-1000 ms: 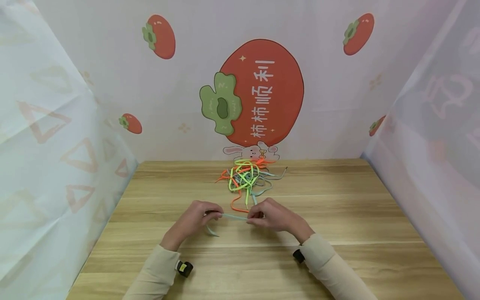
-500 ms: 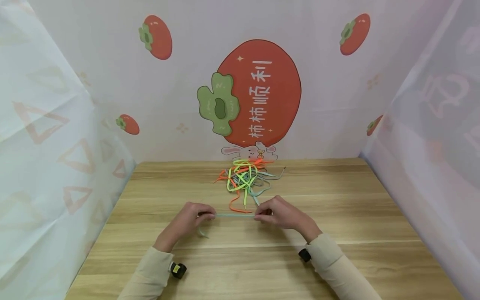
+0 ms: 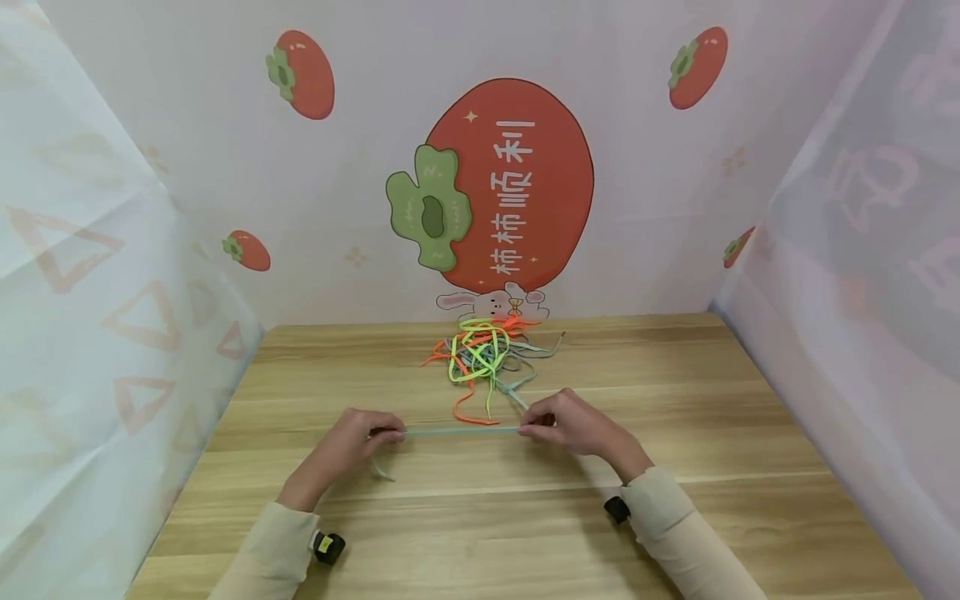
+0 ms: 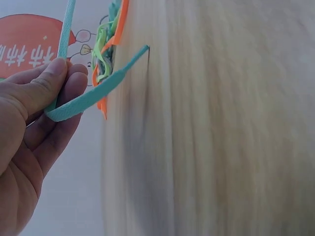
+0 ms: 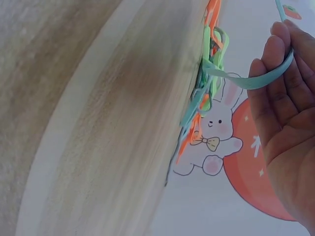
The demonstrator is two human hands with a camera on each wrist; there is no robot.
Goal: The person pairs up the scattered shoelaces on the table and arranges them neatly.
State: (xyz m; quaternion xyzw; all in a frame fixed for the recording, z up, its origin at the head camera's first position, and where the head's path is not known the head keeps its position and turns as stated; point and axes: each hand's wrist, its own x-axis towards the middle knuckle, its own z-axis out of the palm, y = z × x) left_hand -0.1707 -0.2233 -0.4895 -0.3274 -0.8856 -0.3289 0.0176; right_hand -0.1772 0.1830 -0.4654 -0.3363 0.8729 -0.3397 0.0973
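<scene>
A flat teal shoelace (image 3: pixel 461 431) is stretched straight between my two hands, above the table. My left hand (image 3: pixel 347 446) pinches it between thumb and fingers, and a short free end with a narrow tip (image 4: pixel 137 58) hangs from that grip. My right hand (image 3: pixel 581 427) pinches the lace farther along; from there the teal lace (image 5: pixel 261 81) runs back into the pile. That tangled pile of shoelaces (image 3: pixel 483 354), neon yellow, orange, teal and grey, lies at the table's back edge. One orange lace end (image 3: pixel 476 420) reaches forward from it, just behind the stretched lace.
The wood-grain table (image 3: pixel 465 533) meets a white back wall (image 3: pixel 637 250) printed with red persimmons and a rabbit. White sheets (image 3: pixel 82 333) stand at the left and right sides. A small black camera (image 3: pixel 328 547) sits at the left wrist, another (image 3: pixel 617 509) at the right.
My hands have moved apart, left hand to the left and right hand to the right. The teal length between them has grown longer and become straight. The pile looks much the same.
</scene>
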